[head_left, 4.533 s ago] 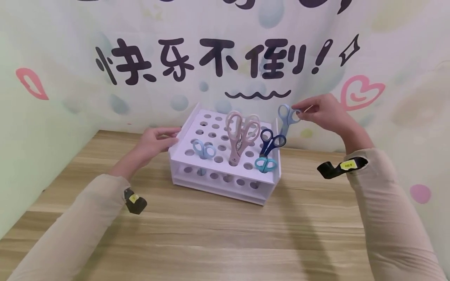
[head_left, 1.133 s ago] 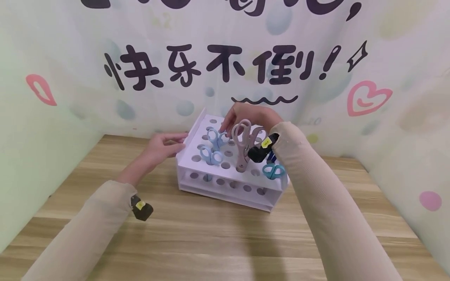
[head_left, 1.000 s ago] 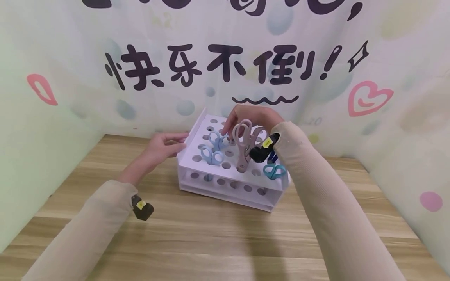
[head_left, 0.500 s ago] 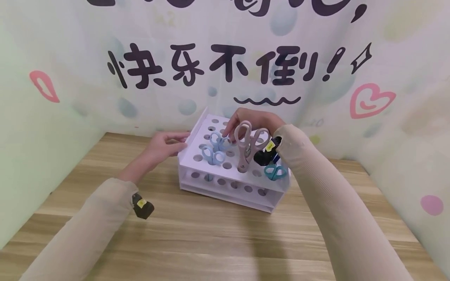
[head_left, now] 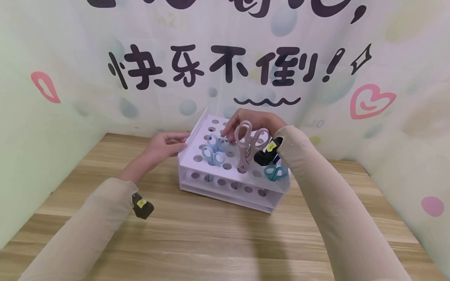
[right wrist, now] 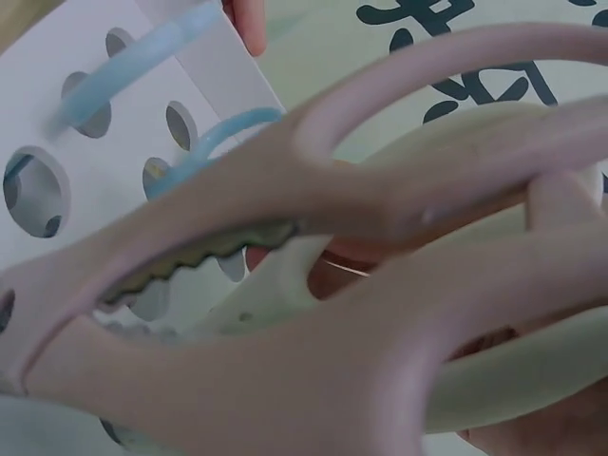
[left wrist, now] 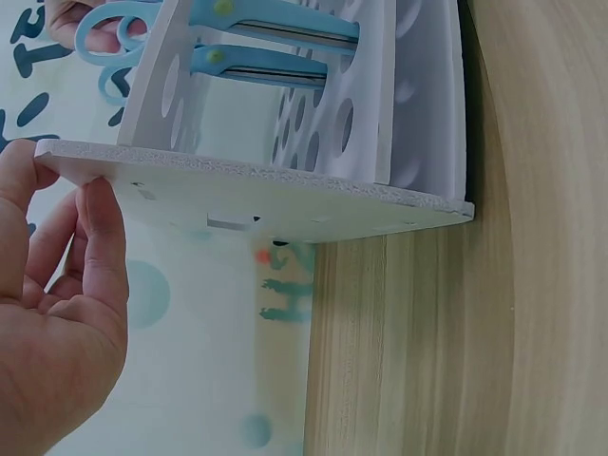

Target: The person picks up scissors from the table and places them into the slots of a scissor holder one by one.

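A white perforated rack [head_left: 228, 199] stands on the table. My left hand [head_left: 159, 150] is at its left side, fingertips touching the side panel [left wrist: 218, 204]. My right hand [head_left: 247, 121] reaches over the rack from behind, thumb and finger pinching a handle loop of light blue scissors [head_left: 218, 143]. Their blades pass down through the holes in the left wrist view. Just in front stands a second pair of light blue scissors [head_left: 213, 156]. Pink scissors [head_left: 243, 152] stand upright beside them and cover much of my right hand in the right wrist view.
Teal scissors [head_left: 275, 172] sit at the rack's front right corner. Dark blue scissors [head_left: 276, 159] are mostly hidden by the right wrist camera [head_left: 266, 156]. Whitish scissors [right wrist: 494, 408] show behind the pink ones. A printed backdrop [head_left: 197, 23] hangs close behind the rack.
My right hand has carried the light blue scissors from the rack's right side to its left part. In the last second they sink lower into a hole. My left hand stays at the panel.
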Available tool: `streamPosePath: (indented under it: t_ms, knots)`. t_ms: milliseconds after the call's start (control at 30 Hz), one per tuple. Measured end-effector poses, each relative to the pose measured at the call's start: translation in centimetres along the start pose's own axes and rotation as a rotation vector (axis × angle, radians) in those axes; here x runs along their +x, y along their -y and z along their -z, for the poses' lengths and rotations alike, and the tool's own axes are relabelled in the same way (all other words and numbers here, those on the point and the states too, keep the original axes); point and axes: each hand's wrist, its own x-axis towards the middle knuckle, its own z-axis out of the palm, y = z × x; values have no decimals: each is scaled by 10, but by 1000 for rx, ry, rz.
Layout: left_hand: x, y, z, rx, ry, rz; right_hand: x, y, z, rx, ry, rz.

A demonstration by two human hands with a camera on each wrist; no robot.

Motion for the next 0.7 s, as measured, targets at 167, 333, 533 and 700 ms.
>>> streamPosePath:
  t_ms: [167, 333, 533, 700]
  knots:
    - [2, -1, -1, -4, 7, 9, -1, 0, 2, 17, -31, -55]
    - [4, -1, 1, -4, 34, 5, -6, 0, 12, -159, -84, -50]
    - [2, 1, 11, 5, 93, -32, -21, 7, 25, -254, -143, 25]
    - [0, 0, 28, 47, 137, -54, -39, 7, 34, -234, -217, 2]
